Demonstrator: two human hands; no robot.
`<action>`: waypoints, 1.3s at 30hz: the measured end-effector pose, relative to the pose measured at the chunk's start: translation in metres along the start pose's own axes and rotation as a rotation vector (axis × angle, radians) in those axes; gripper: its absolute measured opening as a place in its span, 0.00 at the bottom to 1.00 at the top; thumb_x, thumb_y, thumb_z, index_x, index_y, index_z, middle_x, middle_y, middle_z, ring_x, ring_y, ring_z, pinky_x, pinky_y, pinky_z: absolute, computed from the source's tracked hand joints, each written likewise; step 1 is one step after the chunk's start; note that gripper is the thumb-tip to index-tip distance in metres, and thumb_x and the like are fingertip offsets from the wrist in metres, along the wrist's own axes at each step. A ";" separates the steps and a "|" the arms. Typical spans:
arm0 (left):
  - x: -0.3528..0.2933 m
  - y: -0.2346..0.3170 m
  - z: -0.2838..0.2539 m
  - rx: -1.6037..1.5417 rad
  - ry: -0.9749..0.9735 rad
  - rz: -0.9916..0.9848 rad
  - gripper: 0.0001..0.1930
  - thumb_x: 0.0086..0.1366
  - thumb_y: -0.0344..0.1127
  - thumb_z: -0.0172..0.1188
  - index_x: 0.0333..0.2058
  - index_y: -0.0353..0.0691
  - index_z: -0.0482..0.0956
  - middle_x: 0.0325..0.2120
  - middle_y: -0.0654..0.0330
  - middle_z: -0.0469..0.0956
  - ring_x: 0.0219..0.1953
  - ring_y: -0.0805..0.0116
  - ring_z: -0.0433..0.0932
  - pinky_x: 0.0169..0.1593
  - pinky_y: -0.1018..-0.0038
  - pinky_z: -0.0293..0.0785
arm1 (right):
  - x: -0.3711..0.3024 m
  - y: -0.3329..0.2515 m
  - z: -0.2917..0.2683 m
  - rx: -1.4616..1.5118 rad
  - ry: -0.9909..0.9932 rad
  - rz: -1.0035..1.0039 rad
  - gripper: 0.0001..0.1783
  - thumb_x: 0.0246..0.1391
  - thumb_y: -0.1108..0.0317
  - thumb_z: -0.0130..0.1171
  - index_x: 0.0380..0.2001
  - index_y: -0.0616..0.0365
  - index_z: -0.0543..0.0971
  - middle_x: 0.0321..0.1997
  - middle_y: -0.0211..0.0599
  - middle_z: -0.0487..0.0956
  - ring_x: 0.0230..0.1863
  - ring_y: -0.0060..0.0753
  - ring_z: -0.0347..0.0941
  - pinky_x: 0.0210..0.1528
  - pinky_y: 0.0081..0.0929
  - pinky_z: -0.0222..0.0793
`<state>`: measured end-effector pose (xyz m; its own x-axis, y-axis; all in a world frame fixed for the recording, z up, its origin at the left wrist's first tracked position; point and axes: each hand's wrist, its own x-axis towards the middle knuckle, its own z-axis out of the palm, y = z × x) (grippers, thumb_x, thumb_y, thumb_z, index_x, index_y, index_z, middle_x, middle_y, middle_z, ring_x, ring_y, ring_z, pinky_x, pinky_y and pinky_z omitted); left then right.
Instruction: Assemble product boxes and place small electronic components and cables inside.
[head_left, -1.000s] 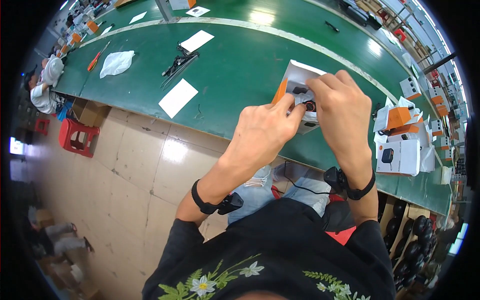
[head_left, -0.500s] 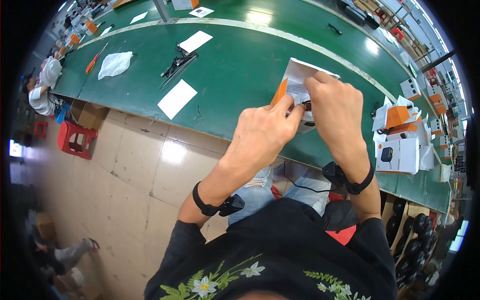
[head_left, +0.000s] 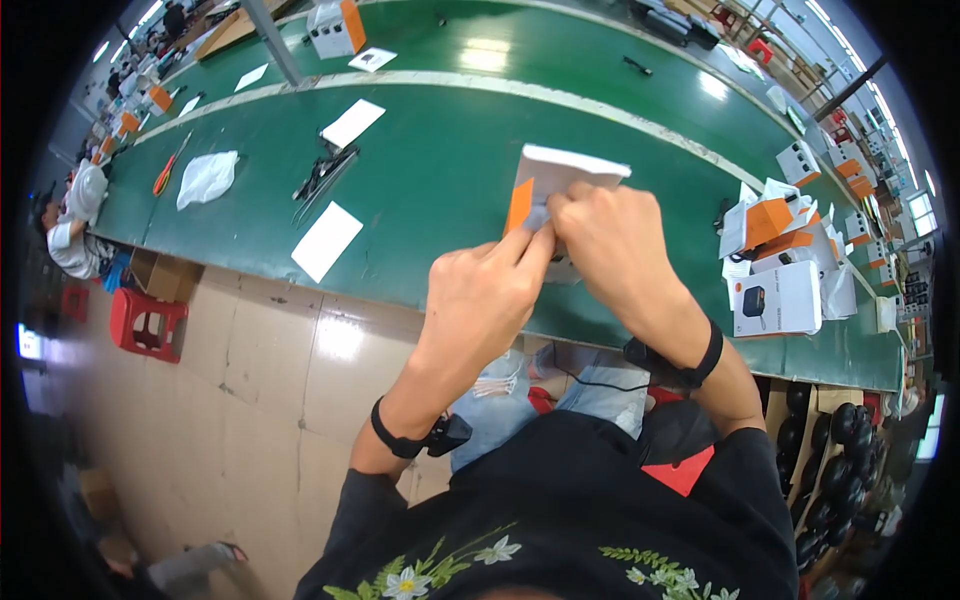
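A white cardboard box (head_left: 575,163) with a raised lid flap and an orange side flap (head_left: 519,205) is on the green bench, close to its near edge. Both of my hands meet at its opening. My left hand (head_left: 490,290) has its fingers drawn together beside the orange flap, at some pale wrapping (head_left: 537,216) inside. From the right, my right hand (head_left: 615,235) is closed, knuckles up, with its fingertips down in the opening. My hands cover most of the box's front and whatever lies between the fingertips.
White paper cards (head_left: 327,241), dark cables (head_left: 325,172), a crumpled white bag (head_left: 208,180) and an orange-handled screwdriver (head_left: 168,175) lie leftward. At right stand a printed white box (head_left: 777,300) and torn packaging (head_left: 770,225). A red stool (head_left: 148,325) is on the floor.
The whole view has shifted, so the bench things appear lower and further left. My hands remain at the box's opening. A small dark round part seen between my fingers is now hidden.
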<state>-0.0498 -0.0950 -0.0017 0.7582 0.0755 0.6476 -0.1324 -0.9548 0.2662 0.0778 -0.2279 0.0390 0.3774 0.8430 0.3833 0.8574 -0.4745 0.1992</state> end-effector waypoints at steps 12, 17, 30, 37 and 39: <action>0.012 0.016 0.024 0.037 0.243 -0.147 0.10 0.58 0.26 0.82 0.36 0.43 0.90 0.40 0.62 0.86 0.24 0.67 0.81 0.25 0.69 0.71 | 0.132 0.351 0.207 0.120 0.206 0.765 0.25 0.68 0.46 0.64 0.47 0.60 0.90 0.48 0.57 0.90 0.53 0.66 0.87 0.58 0.56 0.82; 0.005 0.003 0.024 -0.114 0.367 -0.296 0.31 0.47 0.28 0.91 0.49 0.43 0.83 0.48 0.53 0.72 0.38 0.64 0.74 0.34 0.71 0.71 | 0.175 0.396 0.303 0.044 -0.169 0.843 0.46 0.76 0.27 0.41 0.79 0.50 0.71 0.72 0.63 0.79 0.74 0.66 0.75 0.76 0.60 0.69; 0.014 0.005 0.027 -0.644 0.139 -0.762 0.49 0.56 0.23 0.80 0.75 0.38 0.65 0.55 0.50 0.85 0.58 0.56 0.86 0.64 0.57 0.82 | 0.085 0.331 0.226 0.076 0.001 0.848 0.14 0.60 0.65 0.66 0.47 0.57 0.89 0.54 0.58 0.89 0.55 0.66 0.87 0.58 0.54 0.83; 0.005 0.014 0.015 -0.691 0.176 -0.653 0.53 0.56 0.31 0.84 0.77 0.43 0.64 0.60 0.50 0.81 0.61 0.59 0.83 0.58 0.58 0.85 | -0.031 0.101 -0.046 0.549 0.514 0.484 0.08 0.58 0.72 0.76 0.42 0.59 0.92 0.38 0.34 0.92 0.35 0.26 0.82 0.39 0.30 0.76; 0.002 0.010 0.002 -0.647 0.200 -0.650 0.53 0.57 0.31 0.85 0.77 0.41 0.63 0.59 0.51 0.81 0.57 0.61 0.85 0.52 0.62 0.88 | -0.050 0.045 -0.080 0.585 0.405 0.347 0.07 0.56 0.76 0.75 0.39 0.58 0.92 0.37 0.34 0.91 0.33 0.30 0.81 0.37 0.33 0.74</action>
<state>-0.0489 -0.1047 0.0006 0.6924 0.6433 0.3266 -0.0961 -0.3664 0.9255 0.0689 -0.3119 0.1008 0.5964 0.4599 0.6579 0.8014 -0.3877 -0.4555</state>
